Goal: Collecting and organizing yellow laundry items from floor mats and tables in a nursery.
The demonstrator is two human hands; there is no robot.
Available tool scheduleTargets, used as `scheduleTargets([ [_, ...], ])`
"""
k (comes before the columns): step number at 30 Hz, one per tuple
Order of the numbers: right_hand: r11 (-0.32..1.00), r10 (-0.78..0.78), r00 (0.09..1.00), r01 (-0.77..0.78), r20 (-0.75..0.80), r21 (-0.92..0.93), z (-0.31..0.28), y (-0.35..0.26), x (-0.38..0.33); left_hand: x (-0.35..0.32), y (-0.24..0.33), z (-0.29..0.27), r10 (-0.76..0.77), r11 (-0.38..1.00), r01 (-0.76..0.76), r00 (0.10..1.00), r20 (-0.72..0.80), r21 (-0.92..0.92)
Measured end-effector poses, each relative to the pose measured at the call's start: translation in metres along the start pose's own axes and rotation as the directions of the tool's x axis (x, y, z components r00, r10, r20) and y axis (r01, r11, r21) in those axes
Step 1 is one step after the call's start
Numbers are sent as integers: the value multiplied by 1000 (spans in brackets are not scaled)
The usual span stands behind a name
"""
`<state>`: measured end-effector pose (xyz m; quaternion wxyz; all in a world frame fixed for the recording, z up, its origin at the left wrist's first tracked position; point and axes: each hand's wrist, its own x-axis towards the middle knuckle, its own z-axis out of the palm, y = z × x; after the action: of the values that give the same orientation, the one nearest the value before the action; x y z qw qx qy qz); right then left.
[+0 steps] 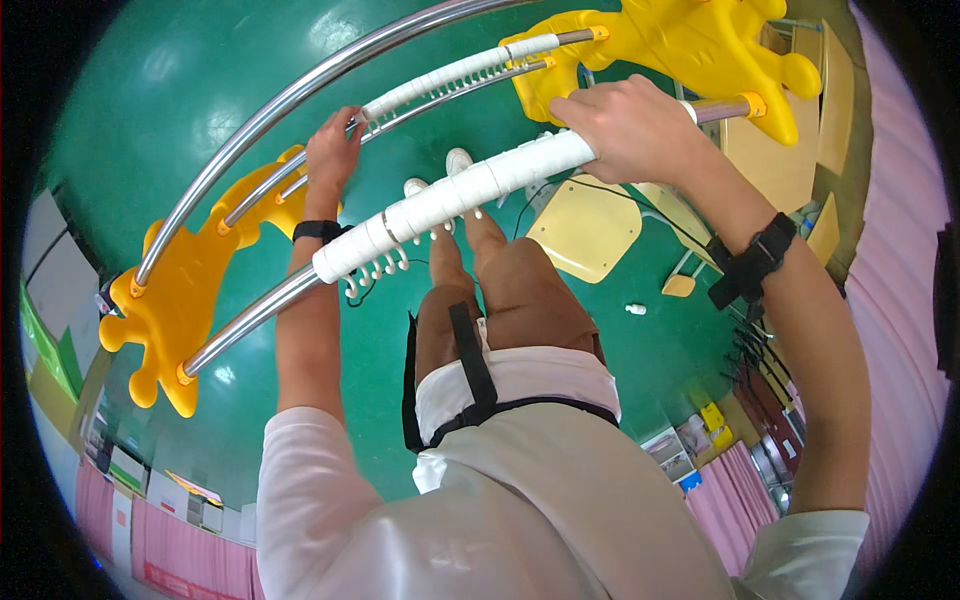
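Fingers of the right hand [632, 130] are closed over the right end of a row of white plastic rings with small hanging loops [460, 200], threaded on a thick, shiny metal near rail [250, 322]. Beyond the near rail, a slimmer silver metal rail [265, 190] is gripped by the left hand [335, 155], at the left end of a second white ring row [460, 75]. Both ends of the near rail are held by moulded yellow plastic end panels [185, 285]. Below the near rail's right half, a pale-yellow chair seat [585, 230] is seen above green floor [650, 375].
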<state>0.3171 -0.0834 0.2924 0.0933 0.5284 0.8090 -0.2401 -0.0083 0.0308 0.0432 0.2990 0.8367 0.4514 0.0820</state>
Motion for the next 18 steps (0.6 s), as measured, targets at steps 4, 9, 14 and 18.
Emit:
scheduleTargets([
  [4,1000,-2,1000,2,19,-9,0,0,1,2,-4,-2,71,996,-71,997,11,61],
  [9,1000,15,998,-16,56,21,-3,2,1,-2,-6,-4,151,981,-158,986,67,116],
  [14,1000,-11,999,11,36,8,-2,1,3,-1,-8,-2,191,957,-205,978,87,206],
  [18,1000,0,999,1,43,-22,-2,0,5,-2,-17,1,239,943,-247,969,66,224],
])
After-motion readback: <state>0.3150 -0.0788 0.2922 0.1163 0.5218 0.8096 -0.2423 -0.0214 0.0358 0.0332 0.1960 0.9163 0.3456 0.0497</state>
